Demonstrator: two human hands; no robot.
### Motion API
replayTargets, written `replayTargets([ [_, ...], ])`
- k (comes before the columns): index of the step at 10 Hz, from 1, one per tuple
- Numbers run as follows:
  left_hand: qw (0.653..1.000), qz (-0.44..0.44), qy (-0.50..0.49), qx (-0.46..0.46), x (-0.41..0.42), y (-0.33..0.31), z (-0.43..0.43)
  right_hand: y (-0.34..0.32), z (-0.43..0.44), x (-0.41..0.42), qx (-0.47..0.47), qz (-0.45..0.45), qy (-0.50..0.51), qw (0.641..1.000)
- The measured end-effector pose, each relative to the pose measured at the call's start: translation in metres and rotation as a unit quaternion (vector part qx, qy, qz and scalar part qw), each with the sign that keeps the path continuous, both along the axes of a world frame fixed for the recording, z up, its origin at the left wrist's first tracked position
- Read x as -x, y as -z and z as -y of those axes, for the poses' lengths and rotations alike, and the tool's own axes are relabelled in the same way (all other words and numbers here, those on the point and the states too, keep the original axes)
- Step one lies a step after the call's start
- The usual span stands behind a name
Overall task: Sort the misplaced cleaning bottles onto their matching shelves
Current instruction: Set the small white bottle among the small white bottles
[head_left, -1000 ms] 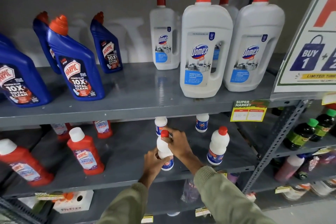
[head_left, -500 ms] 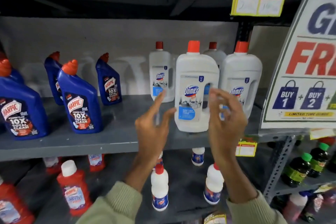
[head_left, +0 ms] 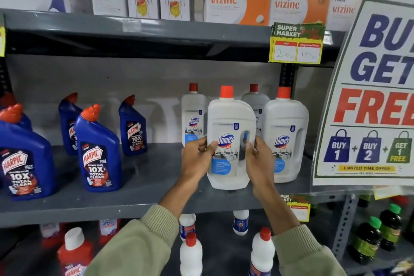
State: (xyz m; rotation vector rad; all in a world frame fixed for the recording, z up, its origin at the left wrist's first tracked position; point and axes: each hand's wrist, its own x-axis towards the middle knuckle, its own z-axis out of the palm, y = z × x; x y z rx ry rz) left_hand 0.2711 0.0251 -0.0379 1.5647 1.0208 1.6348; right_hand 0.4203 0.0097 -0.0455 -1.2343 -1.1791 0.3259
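On the grey metal middle shelf (head_left: 143, 177), the left side carries dark blue angled-neck Harpic toilet-cleaner bottles with red-orange caps (head_left: 98, 152), set in loose rows with one further back near the wall. To their right stands a group of white plastic Domex cleaner bottles with red caps, and the front one, a large white Domex bottle with a built-in handle slot (head_left: 230, 141), sits upright near the shelf's front edge, its base seeming to rest on the shelf. The left hand (head_left: 197, 159) grips this bottle's left side, thumb across the label and fingers wrapped behind. The right hand (head_left: 257, 161) clasps the bottle's right side by the handle slot, thumb on the front. Both arms wear pale olive knitted sleeves (head_left: 139, 244). Just beside the held bottle on its right stands another white Domex bottle of the same shape (head_left: 284, 139), with two slimmer ones behind. Below, on the lower shelf, are red bottles with white caps (head_left: 74, 253) at left and small white bottles with red caps (head_left: 190, 253) under the hands. A yellow-and-green price tag (head_left: 295, 45) hangs from the upper shelf edge, and a large white promotional sign (head_left: 369, 96) fills the right.
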Motion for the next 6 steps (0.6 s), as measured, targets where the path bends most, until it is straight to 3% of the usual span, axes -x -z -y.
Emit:
replayTargets([
  [4,0.997,0.016,-0.078,0.001,0.069,0.008,-0.009,0.004,-0.023,0.062,-0.011,0.006,-0.096,0.995],
  [6,0.990,-0.095,-0.091,-0.042,0.079,0.003,0.012,0.000,-0.002,0.065,-0.016,0.030,-0.062,0.997],
])
